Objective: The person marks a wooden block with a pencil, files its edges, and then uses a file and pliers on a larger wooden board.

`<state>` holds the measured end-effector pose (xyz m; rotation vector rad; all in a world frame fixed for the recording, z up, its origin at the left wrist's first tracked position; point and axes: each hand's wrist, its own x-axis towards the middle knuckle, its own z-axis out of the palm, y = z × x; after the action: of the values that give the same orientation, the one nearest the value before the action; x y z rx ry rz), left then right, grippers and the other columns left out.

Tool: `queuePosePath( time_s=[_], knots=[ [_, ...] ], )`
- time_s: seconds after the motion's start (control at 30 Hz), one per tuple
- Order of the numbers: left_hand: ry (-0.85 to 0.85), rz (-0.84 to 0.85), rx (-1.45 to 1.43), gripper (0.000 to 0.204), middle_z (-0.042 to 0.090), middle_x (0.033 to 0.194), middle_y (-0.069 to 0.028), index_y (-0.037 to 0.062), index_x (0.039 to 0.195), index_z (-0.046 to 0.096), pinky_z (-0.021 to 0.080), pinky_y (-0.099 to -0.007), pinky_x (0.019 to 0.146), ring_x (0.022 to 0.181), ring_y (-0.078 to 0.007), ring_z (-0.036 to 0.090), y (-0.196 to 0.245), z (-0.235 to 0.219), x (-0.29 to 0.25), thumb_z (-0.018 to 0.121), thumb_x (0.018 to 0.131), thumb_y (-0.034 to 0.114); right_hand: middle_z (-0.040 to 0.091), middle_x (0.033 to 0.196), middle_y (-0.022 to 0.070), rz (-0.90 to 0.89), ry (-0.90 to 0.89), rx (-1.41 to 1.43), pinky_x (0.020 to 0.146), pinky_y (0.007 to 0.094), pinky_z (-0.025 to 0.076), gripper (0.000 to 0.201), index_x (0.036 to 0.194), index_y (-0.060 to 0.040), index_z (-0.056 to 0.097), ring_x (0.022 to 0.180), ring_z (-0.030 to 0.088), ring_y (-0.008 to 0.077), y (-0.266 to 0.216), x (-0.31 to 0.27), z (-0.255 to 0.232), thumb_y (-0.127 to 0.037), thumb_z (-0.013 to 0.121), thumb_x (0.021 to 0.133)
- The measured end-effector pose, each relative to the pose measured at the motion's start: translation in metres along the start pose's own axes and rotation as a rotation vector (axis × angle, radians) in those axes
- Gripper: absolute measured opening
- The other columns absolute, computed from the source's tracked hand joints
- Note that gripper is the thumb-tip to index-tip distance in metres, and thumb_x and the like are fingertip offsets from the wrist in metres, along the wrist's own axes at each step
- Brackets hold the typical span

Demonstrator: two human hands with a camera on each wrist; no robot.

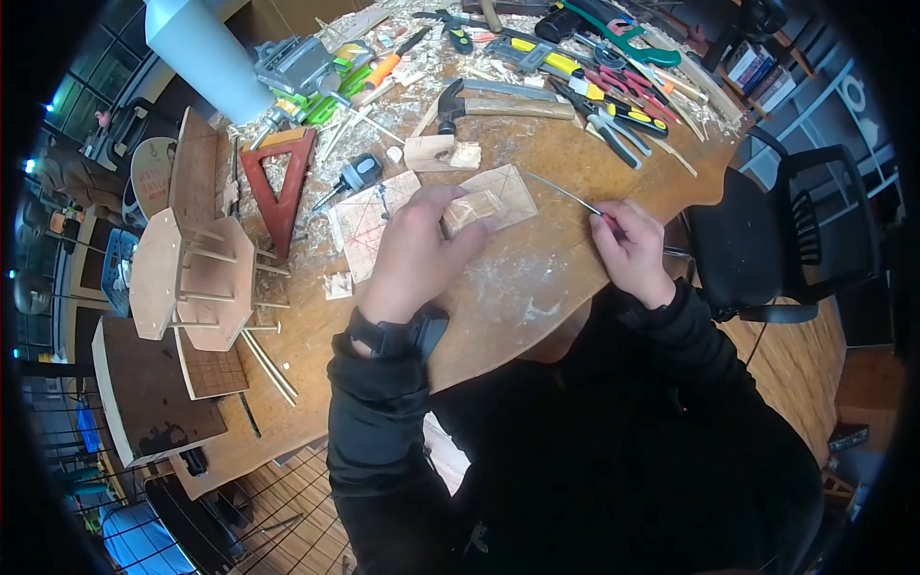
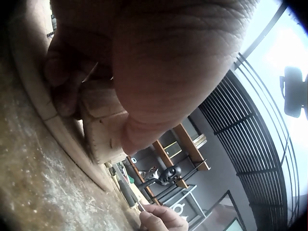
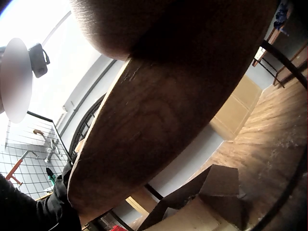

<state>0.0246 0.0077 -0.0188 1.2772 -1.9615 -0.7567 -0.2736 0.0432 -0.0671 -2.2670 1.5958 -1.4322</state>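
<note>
My left hand grips a small carved wood block, thumb on the near side and fingers over the far side. Beneath the block lies a thin wooden board with drawn lines. The left wrist view shows the block between thumb and fingers, close over the board's edge. To the right, near the table's edge, my right hand holds a slim metal tool by its red handle, its tip pointing toward the board. In the right wrist view that hand is mostly dark and the tool is hidden.
A claw hammer, pliers and several other tools lie among shavings at the back. A red-lined board, a drill bit tool, a red triangle square and a wooden model stand left. A black chair is at right.
</note>
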Motion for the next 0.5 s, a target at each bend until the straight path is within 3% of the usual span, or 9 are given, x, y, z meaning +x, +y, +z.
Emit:
queuePosePath(
  time_s=[0.43, 0.5],
  knots=[
    [0.007, 0.009, 0.002, 0.046, 0.068, 0.09, -0.0104, -0.0044, 0.121, 0.069, 0.049, -0.0323, 0.066, 0.071, -0.0161, 0.059, 0.0009, 0.0005, -0.0001, 0.083, 0.09, 0.026, 0.064, 0.074, 0.012, -0.006, -0.011, -0.007, 0.059, 0.0351, 0.051, 0.009, 0.097, -0.0019, 0.075, 0.064, 0.066, 0.0262, 0.0013, 0.0005, -0.0001, -0.003, 0.076, 0.088],
    [-0.006, -0.004, 0.024, 0.051, 0.07, 0.099, -0.0226, -0.0069, 0.12, 0.07, 0.055, -0.04, 0.069, 0.071, -0.0303, 0.068, 0.0045, -0.0017, 0.0004, 0.084, 0.087, 0.029, 0.064, 0.074, 0.0119, -0.007, -0.009, -0.008, 0.059, 0.035, 0.051, 0.009, 0.097, -0.0019, 0.075, 0.064, 0.066, 0.0261, 0.0013, 0.0003, -0.0005, -0.003, 0.076, 0.088]
  ],
)
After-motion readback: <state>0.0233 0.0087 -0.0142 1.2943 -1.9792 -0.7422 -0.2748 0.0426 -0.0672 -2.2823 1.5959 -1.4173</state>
